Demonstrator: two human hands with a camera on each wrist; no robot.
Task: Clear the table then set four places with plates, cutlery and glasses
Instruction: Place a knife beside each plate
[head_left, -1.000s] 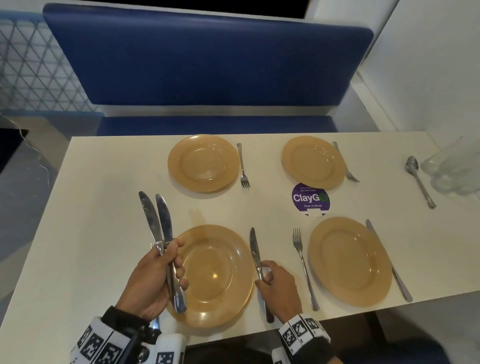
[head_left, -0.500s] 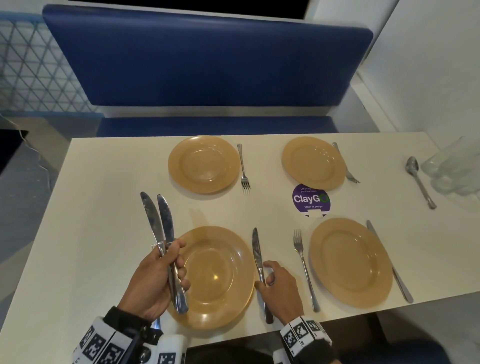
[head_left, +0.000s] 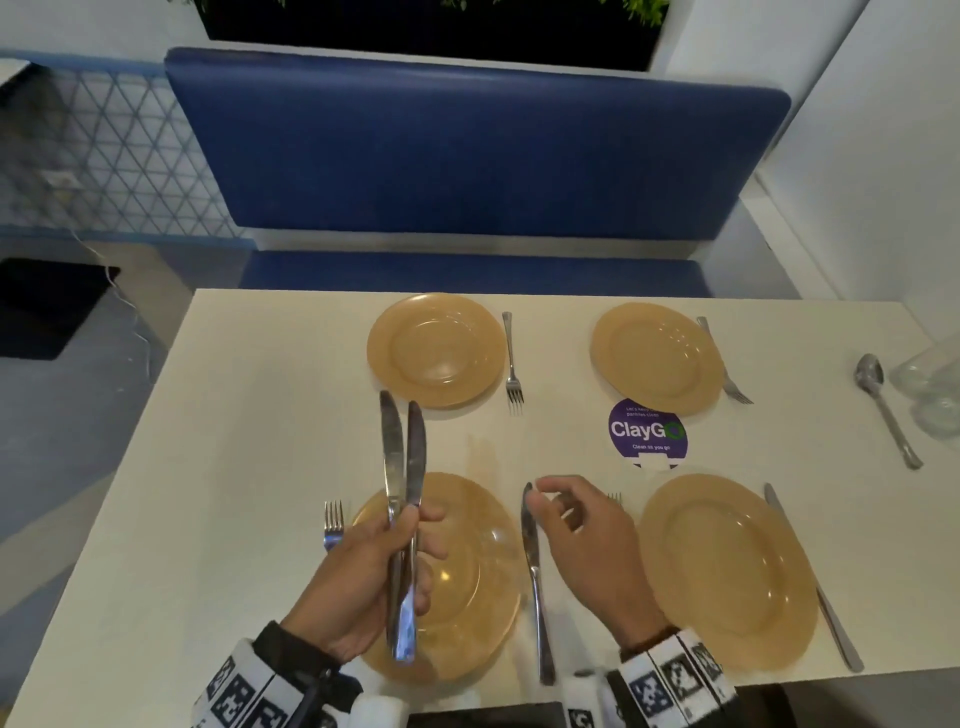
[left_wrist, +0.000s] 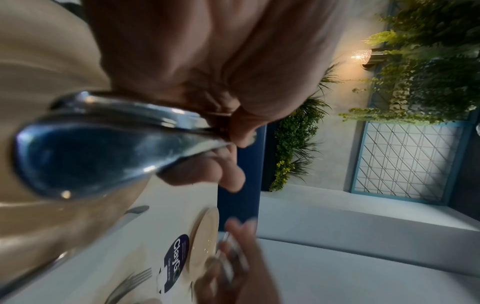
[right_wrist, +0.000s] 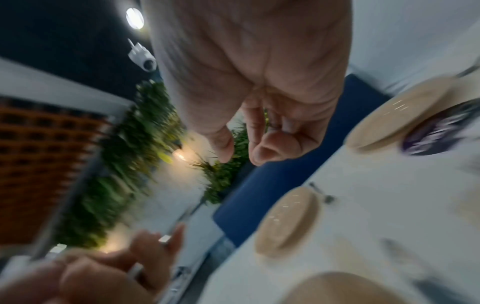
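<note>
My left hand (head_left: 415, 540) grips two table knives (head_left: 397, 452) by their handles, blades pointing up, above the near left plate (head_left: 483, 613). In the left wrist view the knife handles (left_wrist: 103, 144) fill the frame under the left hand (left_wrist: 207, 82). My right hand (head_left: 545, 501) hovers just right of that plate, fingers loosely curled and holding nothing. A third knife (head_left: 535, 582) lies on the table beside it. A fork (head_left: 332, 519) lies left of the near left plate. Another fork (head_left: 615, 498) is mostly hidden behind my right hand. The right wrist view is blurred.
On the white table (head_left: 234, 467) stand two far plates (head_left: 436, 348) (head_left: 657, 358), each with a fork (head_left: 511, 358) (head_left: 724, 364). The near right plate (head_left: 727, 571) has a knife (head_left: 810, 577). A spoon (head_left: 883, 410) and glasses (head_left: 930, 389) sit far right. A purple sticker (head_left: 647, 434) is mid-table.
My right hand has let go of the knife beside the near left plate and risen off the table. My left hand has shifted right with its two knives, uncovering a fork.
</note>
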